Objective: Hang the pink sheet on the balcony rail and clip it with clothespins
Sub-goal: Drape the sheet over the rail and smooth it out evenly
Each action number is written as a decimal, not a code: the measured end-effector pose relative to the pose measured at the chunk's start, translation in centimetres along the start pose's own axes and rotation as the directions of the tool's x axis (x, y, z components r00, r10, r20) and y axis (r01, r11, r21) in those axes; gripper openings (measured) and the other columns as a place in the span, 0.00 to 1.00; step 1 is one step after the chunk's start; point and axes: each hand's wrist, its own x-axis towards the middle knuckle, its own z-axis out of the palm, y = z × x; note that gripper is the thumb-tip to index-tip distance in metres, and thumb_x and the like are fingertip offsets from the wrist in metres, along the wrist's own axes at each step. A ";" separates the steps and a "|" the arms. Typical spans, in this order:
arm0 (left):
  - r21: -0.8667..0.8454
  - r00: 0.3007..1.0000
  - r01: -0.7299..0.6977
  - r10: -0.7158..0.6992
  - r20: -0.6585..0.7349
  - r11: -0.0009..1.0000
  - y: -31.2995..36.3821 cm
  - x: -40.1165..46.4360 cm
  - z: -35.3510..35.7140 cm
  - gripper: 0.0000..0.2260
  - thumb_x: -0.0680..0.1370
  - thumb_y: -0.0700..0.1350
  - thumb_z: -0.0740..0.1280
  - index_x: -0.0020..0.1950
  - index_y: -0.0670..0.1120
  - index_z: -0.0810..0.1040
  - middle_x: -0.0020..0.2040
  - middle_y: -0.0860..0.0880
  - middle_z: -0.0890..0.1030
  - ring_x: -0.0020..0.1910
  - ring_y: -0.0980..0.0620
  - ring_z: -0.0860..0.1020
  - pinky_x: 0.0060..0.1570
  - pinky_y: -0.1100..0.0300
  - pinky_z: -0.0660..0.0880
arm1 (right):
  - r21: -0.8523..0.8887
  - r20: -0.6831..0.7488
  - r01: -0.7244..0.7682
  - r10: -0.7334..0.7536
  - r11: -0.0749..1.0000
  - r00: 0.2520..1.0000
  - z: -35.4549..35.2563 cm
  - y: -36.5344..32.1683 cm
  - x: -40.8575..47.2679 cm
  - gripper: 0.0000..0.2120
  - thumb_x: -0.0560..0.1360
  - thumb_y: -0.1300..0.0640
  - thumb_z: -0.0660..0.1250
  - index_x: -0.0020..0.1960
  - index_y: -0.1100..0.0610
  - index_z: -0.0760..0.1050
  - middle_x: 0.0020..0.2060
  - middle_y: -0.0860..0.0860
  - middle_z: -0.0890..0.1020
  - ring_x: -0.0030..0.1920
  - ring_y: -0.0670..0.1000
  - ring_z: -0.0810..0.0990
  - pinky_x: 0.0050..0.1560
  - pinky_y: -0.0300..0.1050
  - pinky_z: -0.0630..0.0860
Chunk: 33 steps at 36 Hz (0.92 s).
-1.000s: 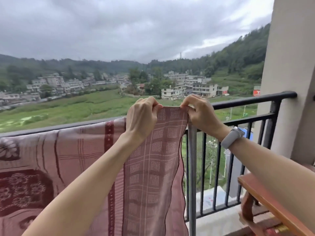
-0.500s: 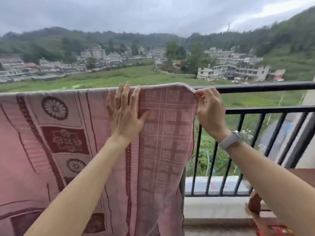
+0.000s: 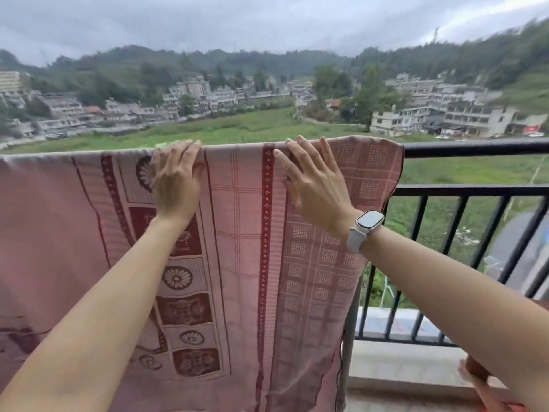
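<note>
Beyond the right hand (image 3: 318, 185), a grey overcast sky (image 3: 237, 22) hangs over wooded hills (image 3: 208, 63), pale multi-storey buildings (image 3: 445, 114) and a green field (image 3: 237, 129). Below and right of that hand, black balusters (image 3: 451, 233) rise from a pale concrete ledge (image 3: 401, 364).

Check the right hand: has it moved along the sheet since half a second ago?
Yes. The right hand left the pink sheet's right edge and moved left, now flat on the checked band.

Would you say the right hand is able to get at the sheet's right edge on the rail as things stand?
Probably yes. The right hand lies flat on the sheet just left of that edge, and nothing sits between them on the rail; a short slide rightward should do it.
</note>
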 end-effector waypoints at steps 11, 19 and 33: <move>-0.241 0.984 -0.178 0.167 -0.064 0.954 -3.2 2.2 -1.5 0.08 0.73 0.44 0.68 0.45 0.42 0.83 0.41 0.46 0.85 0.41 0.47 0.81 0.41 0.52 0.79 | 0.131 -0.115 -0.136 0.151 0.982 0.982 2.9 -6.0 6.8 0.09 0.70 0.62 0.68 0.51 0.59 0.76 0.47 0.55 0.77 0.49 0.57 0.75 0.51 0.53 0.67; -0.277 0.983 -0.146 0.108 -0.149 0.950 -2.2 -0.1 -2.4 0.05 0.73 0.44 0.69 0.42 0.43 0.83 0.35 0.48 0.83 0.34 0.51 0.80 0.31 0.62 0.74 | 0.162 -0.125 -0.055 0.075 0.985 0.989 1.8 -5.7 5.3 0.03 0.71 0.64 0.67 0.41 0.58 0.75 0.40 0.51 0.77 0.43 0.53 0.71 0.44 0.48 0.67; -0.278 0.974 -0.163 0.199 0.106 0.947 -0.9 -14.6 -0.9 0.07 0.66 0.35 0.75 0.41 0.44 0.84 0.38 0.49 0.84 0.38 0.51 0.82 0.33 0.60 0.79 | 0.198 0.141 0.017 -0.046 0.980 0.989 4.5 -6.7 -9.7 0.11 0.69 0.60 0.61 0.48 0.59 0.78 0.45 0.54 0.80 0.45 0.55 0.74 0.46 0.50 0.68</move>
